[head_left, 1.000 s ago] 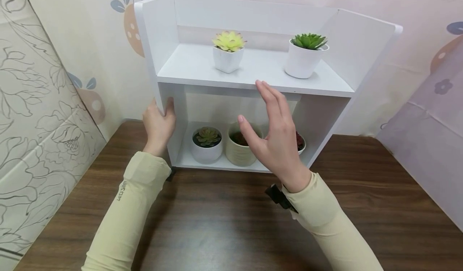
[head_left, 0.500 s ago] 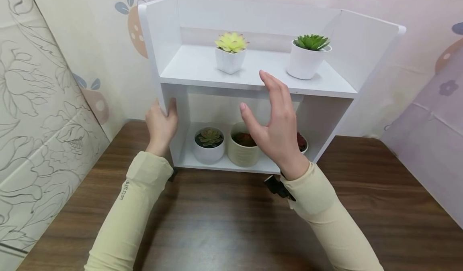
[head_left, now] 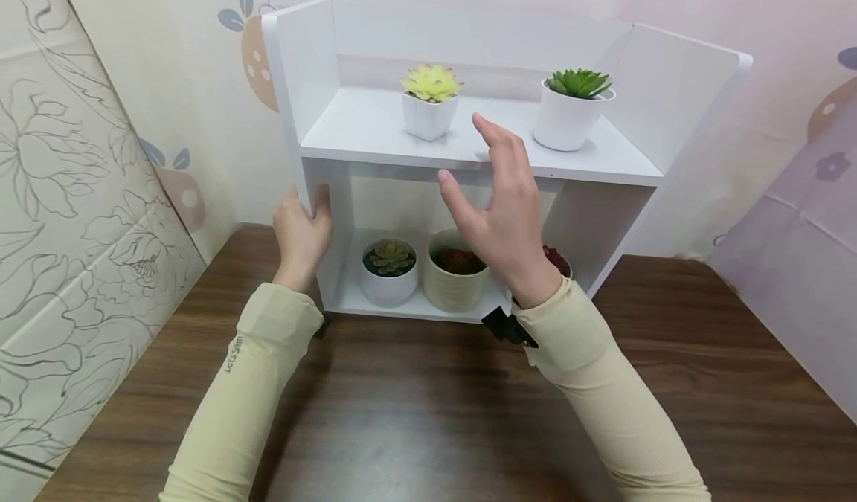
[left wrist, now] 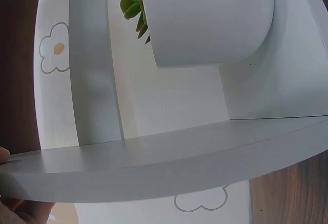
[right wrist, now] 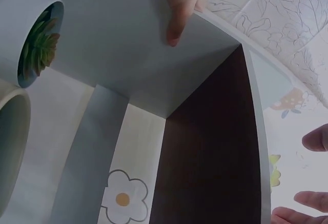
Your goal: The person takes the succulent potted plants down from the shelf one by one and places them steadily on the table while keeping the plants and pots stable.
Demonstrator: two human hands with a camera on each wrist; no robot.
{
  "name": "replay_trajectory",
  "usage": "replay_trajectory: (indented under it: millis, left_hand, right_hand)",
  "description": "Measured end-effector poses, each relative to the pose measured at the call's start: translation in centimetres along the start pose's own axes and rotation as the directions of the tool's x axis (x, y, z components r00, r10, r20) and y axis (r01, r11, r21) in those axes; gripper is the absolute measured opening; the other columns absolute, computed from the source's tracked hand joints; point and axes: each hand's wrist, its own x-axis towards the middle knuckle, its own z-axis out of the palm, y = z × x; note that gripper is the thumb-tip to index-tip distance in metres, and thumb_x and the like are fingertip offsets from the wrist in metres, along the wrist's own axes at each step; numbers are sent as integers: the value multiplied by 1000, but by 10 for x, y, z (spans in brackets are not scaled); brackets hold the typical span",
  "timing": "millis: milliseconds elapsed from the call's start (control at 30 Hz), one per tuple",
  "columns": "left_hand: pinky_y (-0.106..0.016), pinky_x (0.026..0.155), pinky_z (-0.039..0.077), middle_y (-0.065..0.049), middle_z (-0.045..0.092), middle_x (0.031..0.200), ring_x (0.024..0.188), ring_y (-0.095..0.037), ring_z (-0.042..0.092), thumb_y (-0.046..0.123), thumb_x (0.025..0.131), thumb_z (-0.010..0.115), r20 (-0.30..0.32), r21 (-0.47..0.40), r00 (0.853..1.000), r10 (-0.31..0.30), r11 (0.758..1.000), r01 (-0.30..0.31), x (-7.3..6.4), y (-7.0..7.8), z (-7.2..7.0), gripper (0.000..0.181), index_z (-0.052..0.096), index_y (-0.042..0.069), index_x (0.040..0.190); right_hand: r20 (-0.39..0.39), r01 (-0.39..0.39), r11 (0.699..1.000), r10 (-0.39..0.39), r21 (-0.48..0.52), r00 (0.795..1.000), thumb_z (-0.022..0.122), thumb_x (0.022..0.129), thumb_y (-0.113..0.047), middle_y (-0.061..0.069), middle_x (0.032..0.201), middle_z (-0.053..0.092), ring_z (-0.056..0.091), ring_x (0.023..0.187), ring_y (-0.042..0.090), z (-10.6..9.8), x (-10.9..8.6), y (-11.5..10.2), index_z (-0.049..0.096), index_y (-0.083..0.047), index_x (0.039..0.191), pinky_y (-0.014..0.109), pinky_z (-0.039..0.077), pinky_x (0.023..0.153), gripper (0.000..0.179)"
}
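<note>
White and boxy, a two-tier shelf unit (head_left: 375,155) with tall side panels stands on the dark brown wood-grain worktop (head_left: 415,428), and the person's left grip (head_left: 301,234) stays on its left side panel (head_left: 306,78), pinching it: the thumb lies against the inner face, as the right wrist view also shows, and the fingers go round to the outside. What has changed is the right grip (head_left: 510,212): it has risen, so that in the head view its fingertips now overlap the upper shelf instead of barely topping the front edge. It holds nothing; thumb and fingers are spread well apart. The pots keep their places on both tiers. That rise seems to bring the upper tier within reach while the left grip probably steadies the unit, though no pot is taken up yet. Nearest the spread fingertips in the head view is a white faceted pot with a yellow-green succulent (head_left: 431,111), just to their left and apparently not touched; a round white pot with a dark green succulent (head_left: 565,123) stands to their right, also apart. On the lower tier sit a round white pot with a grey-green rosette (head_left: 390,282) and a ribbed cream pot (head_left: 454,288), while a dark red plant (head_left: 556,259) is mostly hidden behind the right grip.
</note>
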Motion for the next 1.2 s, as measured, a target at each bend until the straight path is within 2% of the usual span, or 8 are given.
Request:
replay_trajectory:
  millis: [267, 500, 833, 1000, 1200]
  left_hand:
    - [-55, 89, 47, -29, 66, 110, 104, -44, 63, 20, 94, 56, -6, 1, 1000, -9, 1000, 9, -1, 0, 2, 34, 61, -8, 111]
    - [-55, 88, 48, -28, 66, 111, 104, -43, 63, 20, 95, 55, -2, -7, 1000, -16, 1000, 16, -2, 0, 2, 33, 61, -7, 112]
    - [-54, 89, 48, -27, 66, 112, 105, -42, 63, 20, 95, 55, -1, -11, 1000, -19, 1000, 18, -3, -1, 2, 33, 62, -7, 112]
    - [-54, 89, 48, -27, 66, 112, 106, -42, 63, 20, 95, 55, -2, -16, 1000, -19, 1000, 19, -3, 0, 2, 33, 61, -7, 113]
    - [-55, 88, 48, -27, 66, 110, 103, -43, 64, 21, 94, 56, -15, -13, 1000, -17, 1000, 17, -2, 0, 1, 33, 62, -7, 111]
  right_hand:
    - [15, -26, 1000, 26, 2, 1000, 65, 89, -22, 19, 136, 50, 47, 127, 26, 3, 8, -1, 47, 3, 137, 38, 40, 103, 57]
    - [33, -101, 995, 101, 11, 994, 66, 87, -21, 19, 134, 51, 49, 125, 26, 7, 17, -1, 48, 4, 136, 34, 42, 101, 58]
    - [79, -177, 984, 176, 2, 981, 65, 87, -20, 21, 133, 50, 51, 120, 30, 13, 30, -1, 44, 6, 138, 33, 45, 100, 61]
    - [150, -261, 965, 263, -29, 953, 66, 86, -22, 22, 135, 47, 52, 120, 30, 13, 40, -2, 38, 6, 141, 31, 46, 99, 68]
    - [243, -361, 930, 366, -67, 898, 64, 86, -26, 21, 138, 44, 52, 122, 29, 12, 55, -5, 32, 5, 145, 31, 47, 99, 74]
